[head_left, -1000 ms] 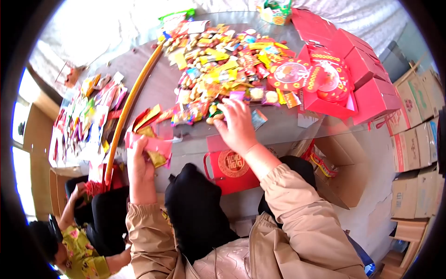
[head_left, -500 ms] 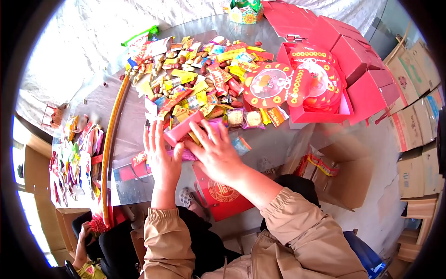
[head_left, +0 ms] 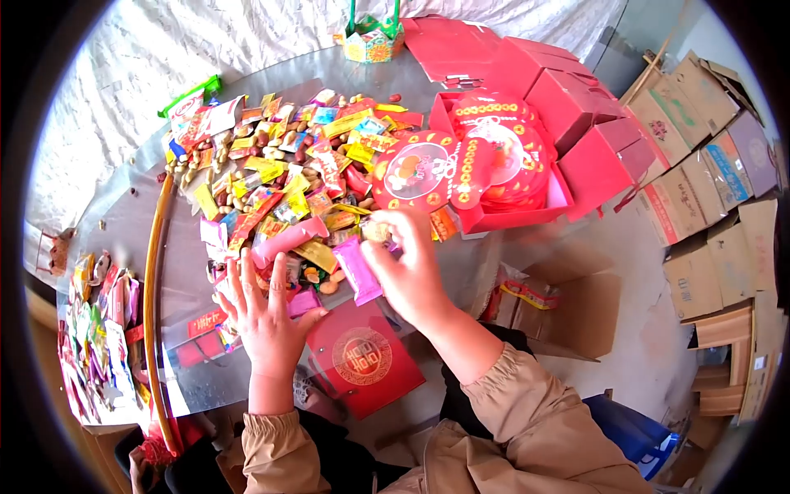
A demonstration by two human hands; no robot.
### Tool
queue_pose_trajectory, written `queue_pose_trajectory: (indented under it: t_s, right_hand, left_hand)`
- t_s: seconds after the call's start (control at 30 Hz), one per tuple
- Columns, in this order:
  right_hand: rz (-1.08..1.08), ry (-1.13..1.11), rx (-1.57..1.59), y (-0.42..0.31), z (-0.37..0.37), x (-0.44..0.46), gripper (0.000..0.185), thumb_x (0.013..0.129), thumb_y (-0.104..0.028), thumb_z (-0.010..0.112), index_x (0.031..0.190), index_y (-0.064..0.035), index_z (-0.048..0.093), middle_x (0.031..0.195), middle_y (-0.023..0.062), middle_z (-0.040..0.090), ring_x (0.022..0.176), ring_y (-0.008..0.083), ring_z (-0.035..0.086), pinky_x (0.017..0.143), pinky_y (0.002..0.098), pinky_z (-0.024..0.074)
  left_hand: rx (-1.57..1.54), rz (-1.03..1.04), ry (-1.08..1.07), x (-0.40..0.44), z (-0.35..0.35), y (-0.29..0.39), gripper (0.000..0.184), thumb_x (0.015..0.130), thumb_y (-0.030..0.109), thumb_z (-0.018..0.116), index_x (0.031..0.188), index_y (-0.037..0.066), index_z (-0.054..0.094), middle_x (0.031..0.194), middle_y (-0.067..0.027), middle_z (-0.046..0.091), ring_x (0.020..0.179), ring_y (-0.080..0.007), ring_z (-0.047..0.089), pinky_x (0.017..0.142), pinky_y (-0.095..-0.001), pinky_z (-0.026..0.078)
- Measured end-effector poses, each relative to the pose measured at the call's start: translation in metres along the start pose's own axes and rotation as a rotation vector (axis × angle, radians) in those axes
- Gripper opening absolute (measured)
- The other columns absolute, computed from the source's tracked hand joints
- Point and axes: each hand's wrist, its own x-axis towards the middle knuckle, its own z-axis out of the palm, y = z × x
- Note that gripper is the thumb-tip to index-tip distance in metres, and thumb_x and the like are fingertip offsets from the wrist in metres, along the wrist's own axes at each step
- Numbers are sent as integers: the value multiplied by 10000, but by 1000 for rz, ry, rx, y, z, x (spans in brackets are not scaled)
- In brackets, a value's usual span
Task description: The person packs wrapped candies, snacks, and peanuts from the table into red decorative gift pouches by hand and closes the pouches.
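Observation:
Fingers spread, my left hand [head_left: 267, 325] rests at the near edge of the candy and peanut pile [head_left: 284, 177], just below a pink packet [head_left: 290, 240]. My right hand [head_left: 409, 267] is closed on a purple-wrapped snack [head_left: 357, 270], with a round pale snack [head_left: 377, 231] at its fingertips. Below the hands, a red bag with a gold round emblem [head_left: 362, 356] hangs at the table's near side. Red round printed pieces [head_left: 418, 171] lie right of the pile, and more fill an open red box [head_left: 514, 216].
A yellow-orange strip [head_left: 155, 305] divides the table from a second heap of packets [head_left: 107, 329] at left. Red boxes [head_left: 576, 115] stand at back right, a green-handled basket [head_left: 370, 45] at the back. An open carton [head_left: 576, 317] sits on the floor. Another person's hand [head_left: 140, 469] shows lower left.
The view has shifted, so the table items appear further left. My left hand has let go of the pink packet, which lies on the pile. My right hand has taken the purple-wrapped snack.

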Motion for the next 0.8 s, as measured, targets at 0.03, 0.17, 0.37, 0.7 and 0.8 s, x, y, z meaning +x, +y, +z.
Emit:
queue_pose_trajectory:
  t_s: [0.03,0.17,0.37,0.7,0.8]
  right_hand:
    - [198,77,194,6,-4,-8,353,896,-182,725,1198,-77,577,1219,101,523,1148,227,506,975,377,416]
    - [587,183,655,1,-25,-7,487,964,-264,655,1397,-98,508,1388,91,472,1252,181,462,1051,348,394]
    - [393,202,496,36,-31,29,574,1008,-156,555,1520,19,365,1521,140,429,1340,158,442,1083,312,352]
    - [372,156,652,20,-31,39,537,1034,-245,567,1489,-4,416,1521,105,427,1403,189,402,1164,336,309]
    - [455,237,818,44,-30,38,542,1021,-264,583,1487,-31,433,1492,78,447,1391,195,406,1161,347,303]
  left_hand:
    - [1,22,23,1,-1,4,1039,615,674,769,1503,231,462,1621,-155,294,1508,-403,222,1169,-642,177]
    - [-72,85,-38,0,-5,22,954,623,717,741,1427,240,555,1618,-135,311,1512,-381,232,1178,-643,137]
    - [-108,109,-96,6,4,22,843,712,635,740,1429,235,551,1597,-134,340,1507,-374,236,1197,-635,119]
    - [-184,63,91,12,7,21,721,906,650,540,1375,103,568,1494,-165,445,1477,-390,300,1144,-625,214]
    - [-356,43,175,10,4,12,590,946,544,546,1291,67,591,1380,-158,527,1407,-394,396,1135,-588,255]
